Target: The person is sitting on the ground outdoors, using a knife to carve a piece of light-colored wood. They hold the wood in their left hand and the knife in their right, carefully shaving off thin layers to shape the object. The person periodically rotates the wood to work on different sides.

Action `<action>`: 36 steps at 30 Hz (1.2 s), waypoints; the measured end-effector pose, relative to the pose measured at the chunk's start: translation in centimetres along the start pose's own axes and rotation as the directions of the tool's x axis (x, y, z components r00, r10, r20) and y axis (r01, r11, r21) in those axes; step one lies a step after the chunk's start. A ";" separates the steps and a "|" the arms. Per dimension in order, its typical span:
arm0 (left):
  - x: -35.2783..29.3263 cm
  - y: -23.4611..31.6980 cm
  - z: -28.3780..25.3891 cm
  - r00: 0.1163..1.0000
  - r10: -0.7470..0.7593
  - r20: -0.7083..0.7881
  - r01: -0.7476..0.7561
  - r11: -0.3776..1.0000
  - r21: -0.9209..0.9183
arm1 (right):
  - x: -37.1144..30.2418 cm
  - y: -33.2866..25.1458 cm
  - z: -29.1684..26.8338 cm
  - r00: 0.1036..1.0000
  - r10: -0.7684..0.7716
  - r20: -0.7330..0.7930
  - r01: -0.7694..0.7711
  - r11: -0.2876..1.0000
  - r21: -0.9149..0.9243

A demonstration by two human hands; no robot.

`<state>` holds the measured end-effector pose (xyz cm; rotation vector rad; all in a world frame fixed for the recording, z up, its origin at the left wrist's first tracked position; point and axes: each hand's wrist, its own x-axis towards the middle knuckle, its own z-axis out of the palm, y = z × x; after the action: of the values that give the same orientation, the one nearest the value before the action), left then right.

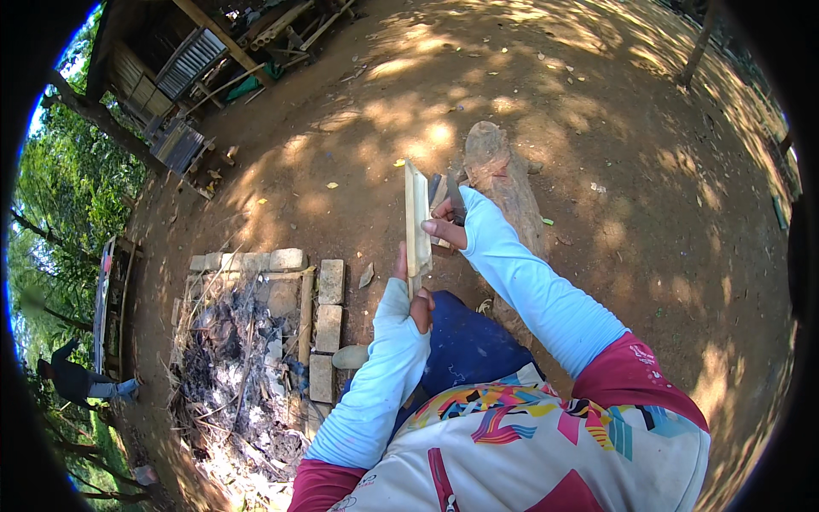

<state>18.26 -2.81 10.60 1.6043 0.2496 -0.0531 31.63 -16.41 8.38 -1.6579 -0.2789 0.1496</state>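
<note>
My left hand [415, 299], in a light blue sleeve, is wrapped round the lower end of a pale split bamboo piece [416, 226]. The piece stands lengthwise in front of me, its hollow side toward the right. My right hand [448, 226] is closed beside its middle, the thumb against the bamboo's right edge. A dark flat blade [457, 203], seemingly a knife's, shows at the right fingers; its handle is hidden. Just past the right hand lies a log [503, 175] on the ground, with small wood pieces [440, 189] showing between it and the bamboo.
A fire pit of ash and charred sticks [239, 367], edged with blocks [329, 328], lies to my left. My shoe [350, 357] is beside the blocks. Far left are a wooden shelter [192, 64], a bench [181, 147] and another person [81, 375]. Brown dirt surrounds the log.
</note>
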 end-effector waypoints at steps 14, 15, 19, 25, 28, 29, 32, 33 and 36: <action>-2.6 0.7 -2.4 0.989 -0.045 0.140 0.085 0.952 -0.295 | 2.4 0.8 -3.7 0.995 -0.090 -0.046 0.056 0.869 -0.492; -2.4 0.6 -2.3 0.990 -0.038 0.139 0.077 0.954 -0.290 | 2.2 2.1 -4.3 0.991 -0.121 -0.057 0.063 0.795 -0.604; -0.2 0.1 -0.4 0.979 -0.077 0.189 0.116 0.972 -0.205 | 0.6 8.9 -9.4 0.963 0.183 -0.198 -0.262 0.807 -0.530; 7.0 -2.5 4.4 0.985 -0.048 0.164 0.043 0.999 0.032 | -3.3 11.7 -13.6 0.932 0.220 -0.289 -0.341 0.804 -0.487; 11.3 -2.3 6.9 0.975 -0.157 0.159 0.138 0.982 0.127 | -3.2 12.0 -14.0 0.939 0.175 -0.295 -0.303 0.825 -0.476; 12.6 -2.4 7.6 0.967 -0.174 0.185 0.156 0.982 0.110 | -2.8 12.2 -14.0 0.942 0.164 -0.293 -0.292 0.831 -0.473; 16.1 -3.8 9.5 0.950 -0.198 0.239 0.180 0.979 0.094 | -2.1 12.5 -14.3 0.940 0.156 -0.302 -0.285 0.847 -0.449; 17.0 -4.1 10.0 0.940 -0.207 0.273 0.188 0.978 0.093 | -1.8 12.8 -14.5 0.938 0.160 -0.307 -0.288 0.853 -0.435; 19.0 -5.5 11.2 0.920 -0.262 0.292 0.238 0.965 0.114 | -0.9 12.6 -14.6 0.949 0.082 -0.303 -0.230 0.838 -0.494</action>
<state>37.02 -11.33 1.08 1.6069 0.2121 -0.5106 35.75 -31.72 -2.59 -2.2246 0.0386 -0.0396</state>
